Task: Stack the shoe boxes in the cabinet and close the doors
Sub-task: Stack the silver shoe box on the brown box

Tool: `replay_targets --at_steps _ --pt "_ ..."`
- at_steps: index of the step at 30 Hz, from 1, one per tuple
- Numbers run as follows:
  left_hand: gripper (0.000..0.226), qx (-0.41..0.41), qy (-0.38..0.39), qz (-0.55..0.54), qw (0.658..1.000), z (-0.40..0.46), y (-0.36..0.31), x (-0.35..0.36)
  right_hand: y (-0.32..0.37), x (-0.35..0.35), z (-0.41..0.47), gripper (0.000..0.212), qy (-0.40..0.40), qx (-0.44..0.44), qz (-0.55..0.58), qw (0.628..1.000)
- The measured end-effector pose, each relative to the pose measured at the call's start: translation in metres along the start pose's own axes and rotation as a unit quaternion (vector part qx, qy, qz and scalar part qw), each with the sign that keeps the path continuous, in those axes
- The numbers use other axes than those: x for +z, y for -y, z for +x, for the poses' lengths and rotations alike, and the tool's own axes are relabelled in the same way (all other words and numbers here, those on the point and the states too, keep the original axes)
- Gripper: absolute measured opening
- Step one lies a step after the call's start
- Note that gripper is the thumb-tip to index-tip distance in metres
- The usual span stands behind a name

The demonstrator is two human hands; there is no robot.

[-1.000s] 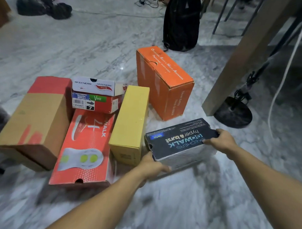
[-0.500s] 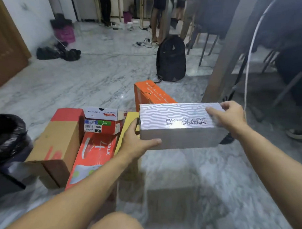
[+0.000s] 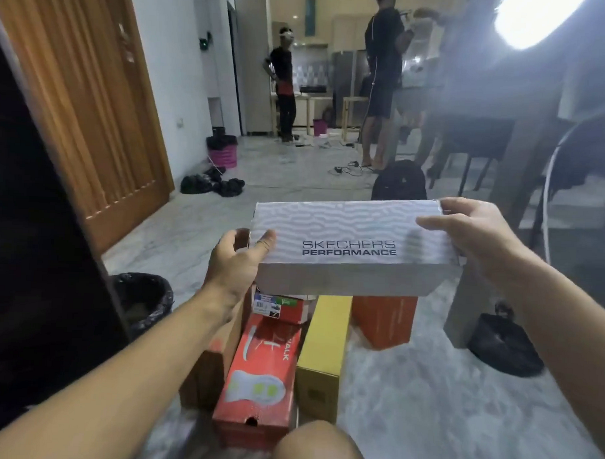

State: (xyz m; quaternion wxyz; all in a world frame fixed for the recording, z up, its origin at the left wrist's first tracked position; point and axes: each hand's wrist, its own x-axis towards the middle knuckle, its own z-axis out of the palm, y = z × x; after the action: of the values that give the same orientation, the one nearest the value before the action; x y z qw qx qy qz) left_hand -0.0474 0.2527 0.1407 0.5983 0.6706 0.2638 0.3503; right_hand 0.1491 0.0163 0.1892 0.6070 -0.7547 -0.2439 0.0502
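Silver shoe box [image 3: 348, 246] held aloft above floor pile, clamped at ends by left hand [image 3: 236, 264], right hand [image 3: 479, 235]. Red box [image 3: 258, 375], yellow box [image 3: 322, 350], orange box [image 3: 383, 319] left unstacked; cabinet not identified.

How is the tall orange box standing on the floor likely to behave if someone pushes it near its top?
The orange box stands on a narrow face, so a high push would probably tip it rather than slide it. The marble floor looks polished; a low push likely slides it. Its cardboard walls look flat and stiff.
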Motion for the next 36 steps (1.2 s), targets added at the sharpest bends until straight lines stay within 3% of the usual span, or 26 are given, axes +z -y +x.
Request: replay_targets --at_steps 4,11,19,24,29,31,36 --pt "0.037 0.022 -0.007 -0.003 1.0 -0.016 -0.027 -0.046 0.043 0.022 -0.021 0.036 0.022 -0.042 0.039 0.998" --pt "0.055 0.117 -0.082 0.02 0.99 -0.07 -0.088 -0.135 0.112 0.06 -0.071 0.039 0.086 -0.143 0.053 0.985" --pt "0.058 0.181 -0.2 0.08 0.96 -0.111 -0.138 -0.254 0.185 0.128 -0.13 0.053 0.143 -0.25 0.064 0.955" --pt "0.056 0.196 -0.334 0.082 0.919 -0.117 -0.15 -0.32 0.219 0.194 -0.161 0.049 0.15 -0.318 0.085 0.932" --pt "0.044 0.184 -0.51 0.032 0.84 -0.111 -0.163 -0.366 0.253 0.269 -0.181 0.05 0.129 -0.355 0.111 0.919" --pt "0.032 0.181 -0.526 0.033 0.83 -0.105 -0.167 -0.384 0.267 0.298 -0.189 0.052 0.12 -0.377 0.104 0.912" --pt "0.018 0.147 -0.489 0.068 0.857 -0.091 -0.191 -0.427 0.306 0.373 -0.201 0.057 0.116 -0.419 0.09 0.896"
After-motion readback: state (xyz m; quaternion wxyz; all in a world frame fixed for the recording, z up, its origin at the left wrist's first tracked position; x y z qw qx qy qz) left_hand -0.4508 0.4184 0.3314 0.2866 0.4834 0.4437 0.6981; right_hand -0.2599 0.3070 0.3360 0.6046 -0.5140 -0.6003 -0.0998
